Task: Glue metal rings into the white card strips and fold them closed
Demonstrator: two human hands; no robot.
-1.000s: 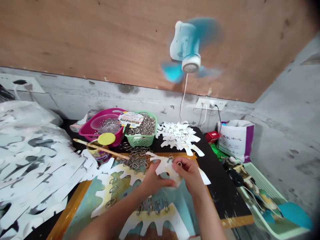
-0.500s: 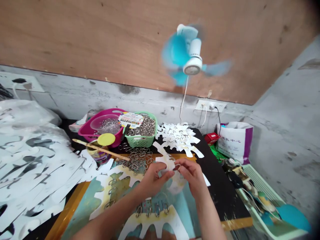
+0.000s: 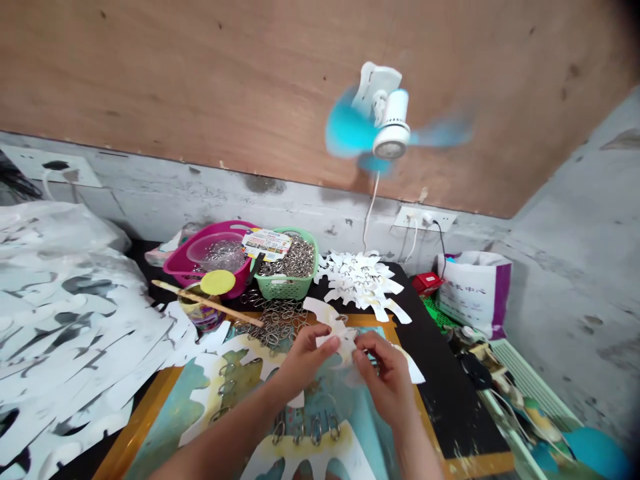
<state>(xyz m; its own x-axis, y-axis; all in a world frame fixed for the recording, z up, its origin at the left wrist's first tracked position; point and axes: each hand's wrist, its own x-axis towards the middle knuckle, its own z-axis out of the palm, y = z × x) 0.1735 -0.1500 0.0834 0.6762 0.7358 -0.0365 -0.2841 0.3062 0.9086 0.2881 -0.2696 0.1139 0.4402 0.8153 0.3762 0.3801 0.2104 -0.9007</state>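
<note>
From the head-worn camera, the person's two bare hands work low over a black-topped counter (image 3: 450,400). The left hand (image 3: 305,363) pinches a white scalloped paper cutout (image 3: 340,337) between thumb and fingers, holding it up off the surface. The right hand (image 3: 385,380) is curled against the cutout's edge with its fingertips bunched. Whatever they grip is hidden from here, so I cannot tell whether a ring sits among them.

Below the hands lies an orange-framed, teal-painted board (image 3: 145,413), and on it a long paper cutout (image 3: 320,453) carries a row of silver metal rings (image 3: 305,430). Just past the hands, a loose heap of linked steel rings (image 3: 273,323) sits at the board's far edge. Behind that stand a green plastic basket (image 3: 287,290) full of rings and a magenta plastic tub (image 3: 180,263) holding a clear bowl of more rings. To the right lies a stack of white cutouts threaded with rings (image 3: 360,280), and to the left a tall drift of white paper sheets (image 3: 65,313) spills towards the board. Above it all, a small turquoise fan (image 3: 393,133) spins, blurred, against a plywood panel (image 3: 150,80).
</note>
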